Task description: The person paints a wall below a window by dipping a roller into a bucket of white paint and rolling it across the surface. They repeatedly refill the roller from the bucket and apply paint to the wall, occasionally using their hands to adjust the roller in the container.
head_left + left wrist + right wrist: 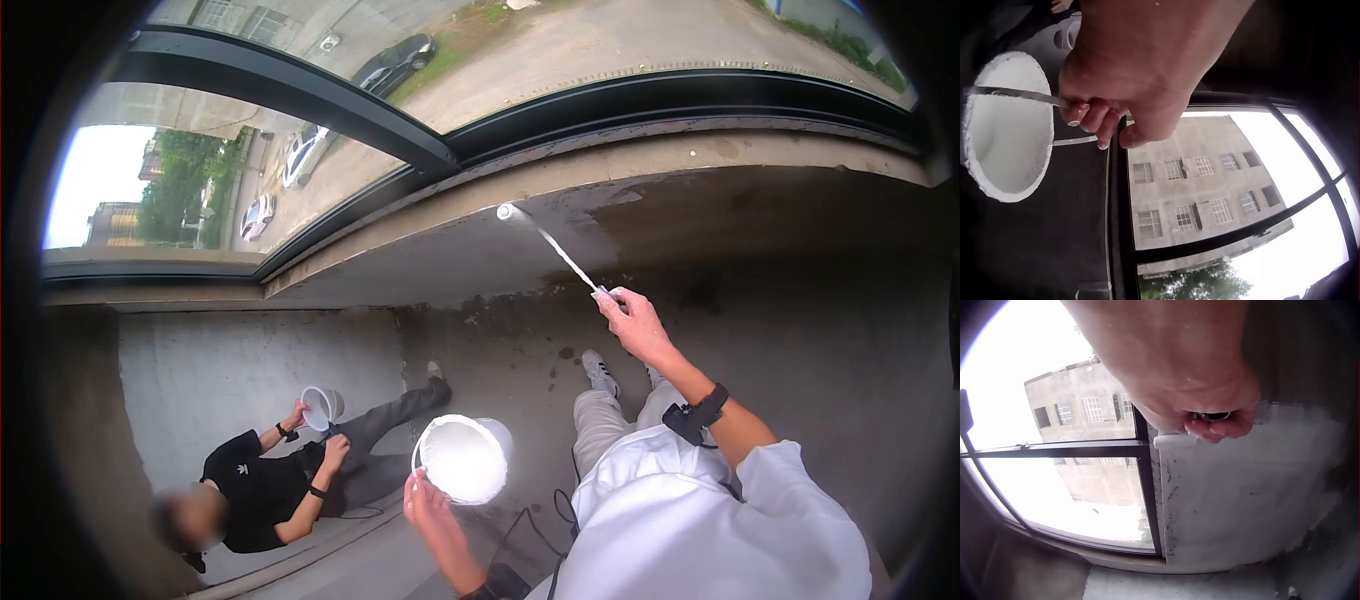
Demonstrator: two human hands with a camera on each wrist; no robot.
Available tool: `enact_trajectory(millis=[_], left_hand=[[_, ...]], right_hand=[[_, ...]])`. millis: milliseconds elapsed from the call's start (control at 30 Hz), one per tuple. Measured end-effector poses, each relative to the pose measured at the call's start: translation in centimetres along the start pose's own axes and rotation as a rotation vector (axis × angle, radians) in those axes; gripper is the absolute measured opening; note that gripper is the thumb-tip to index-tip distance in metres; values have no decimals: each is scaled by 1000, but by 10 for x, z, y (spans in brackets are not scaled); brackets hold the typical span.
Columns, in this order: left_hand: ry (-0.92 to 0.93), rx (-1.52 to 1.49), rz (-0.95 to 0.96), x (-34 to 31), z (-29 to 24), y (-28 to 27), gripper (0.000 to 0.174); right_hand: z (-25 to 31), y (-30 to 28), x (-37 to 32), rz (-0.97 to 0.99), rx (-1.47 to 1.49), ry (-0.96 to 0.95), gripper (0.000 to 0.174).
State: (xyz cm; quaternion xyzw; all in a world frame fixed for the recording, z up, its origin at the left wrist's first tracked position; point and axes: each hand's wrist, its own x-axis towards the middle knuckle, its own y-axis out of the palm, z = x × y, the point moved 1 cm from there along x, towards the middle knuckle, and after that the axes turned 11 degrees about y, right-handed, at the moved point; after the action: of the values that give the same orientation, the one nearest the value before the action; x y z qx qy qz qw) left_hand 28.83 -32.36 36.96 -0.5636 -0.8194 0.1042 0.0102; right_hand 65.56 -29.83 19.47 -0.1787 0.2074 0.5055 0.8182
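Note:
My right hand (636,322) grips the handle of a paint roller (566,257). The roller's white head (507,212) lies at the top of the low wall (400,262), just under the window ledge; in the right wrist view the roller head (1175,440) shows beyond the curled fingers. My left hand (432,508) holds the wire handle of a white bucket (500,436), its fingers hooked round it. White paint coats the bucket's rim and inside. In the left wrist view the bucket (1046,156) hangs beside the left hand (1124,94), whose fingertips carry white specks.
Another person (262,497) in a black shirt stands to the left, holding a smaller white bucket (318,408). Dark window frames (330,110) run above the ledge (600,174). A black cable (530,522) hangs by my left arm. Wet spots mark the floor (535,375).

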Motion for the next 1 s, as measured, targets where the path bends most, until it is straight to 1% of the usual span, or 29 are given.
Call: enact_trajectory(millis=[33, 67, 133, 233, 300, 400, 433, 500, 567, 633, 667, 733, 767, 833, 900, 933, 1000], left_hand=[[5, 6, -21, 0, 2, -1, 23], [-2, -5, -22, 1, 5, -6, 23], [-14, -28, -8, 10, 12, -15, 23], [0, -54, 7, 19, 14, -16, 22], [1, -55, 36, 28, 14, -15, 21], [14, -101, 85, 39, 17, -6, 21], [-2, -106, 96, 40, 16, -2, 21], [-19, -109, 120, 43, 11, 5, 21], [-18, -88, 105, 45, 5, 10, 22], [-8, -89, 122, 45, 0, 9, 22], [0, -100, 139, 47, -1, 7, 21], [-2, -112, 164, 51, -4, 0, 21], [-7, -120, 173, 52, -5, -3, 21], [15, -55, 140, 47, -12, 4, 22], [17, -2, 123, 44, -11, 10, 23], [13, 19, 121, 44, -8, 12, 22], [1, 27, 139, 46, -3, 16, 22]], right_hand=[[-1, -9, -4, 5, 6, 24, 48], [-5, -18, -8, -4, 62, 19, 45], [-7, -45, -22, -24, 101, 67, 41], [6, -84, -55, -44, 224, 145, 32], [12, -105, -74, -79, 230, 206, 31], [20, -122, -86, -98, 176, 254, 33], [20, -120, -83, -94, 137, 198, 35], [14, -99, -61, -81, 73, 84, 39], [11, -64, -36, -43, 13, 40, 44], [11, -34, -26, -39, -7, 44, 46], [13, -28, -28, -24, 23, 70, 44], [11, -34, -37, -28, 91, 95, 43], [7, -41, -41, -30, 121, 108, 42], [-4, -68, -50, -118, 123, 83, 39], [0, -106, -74, -132, 233, 138, 35], [-2, -125, -82, -175, 227, 111, 33], [-1, -162, -97, -212, 207, 170, 32]])
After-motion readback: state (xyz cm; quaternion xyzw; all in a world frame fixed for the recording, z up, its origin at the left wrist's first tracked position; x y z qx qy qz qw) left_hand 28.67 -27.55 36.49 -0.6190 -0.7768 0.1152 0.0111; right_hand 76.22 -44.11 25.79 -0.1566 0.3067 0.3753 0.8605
